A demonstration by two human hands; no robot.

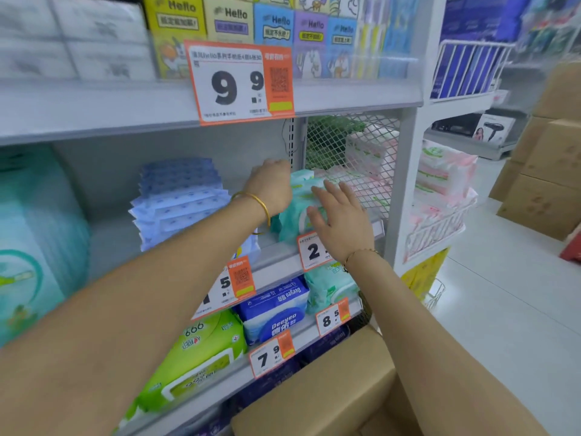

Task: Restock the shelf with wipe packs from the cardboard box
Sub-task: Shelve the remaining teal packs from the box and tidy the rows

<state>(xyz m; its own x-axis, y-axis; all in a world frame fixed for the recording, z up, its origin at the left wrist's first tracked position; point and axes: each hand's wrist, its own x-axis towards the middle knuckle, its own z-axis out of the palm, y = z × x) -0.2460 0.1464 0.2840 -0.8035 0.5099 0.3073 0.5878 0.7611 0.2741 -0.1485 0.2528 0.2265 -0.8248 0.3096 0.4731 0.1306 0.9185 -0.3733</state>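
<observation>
Mint-green wipe packs (pixel 294 212) stand in a row at the right end of the middle shelf (pixel 276 265), against the mesh side panel. My left hand (pixel 272 184) reaches in behind and on top of the row, its fingers curled over the packs' left side. My right hand (pixel 338 218) lies flat against the front pack with fingers spread. The cardboard box (pixel 323 385) sits low in front of the shelf, under my right forearm; its inside is hidden.
Blue wipe packs (pixel 182 199) stand left of the green ones. Price tags (pixel 240 81) hang off the shelf edges. Green, blue and mint packs fill the lower shelf. Stacked cartons (pixel 547 184) stand on the floor at the right, beyond a wire basket (pixel 437 228) of pink packs.
</observation>
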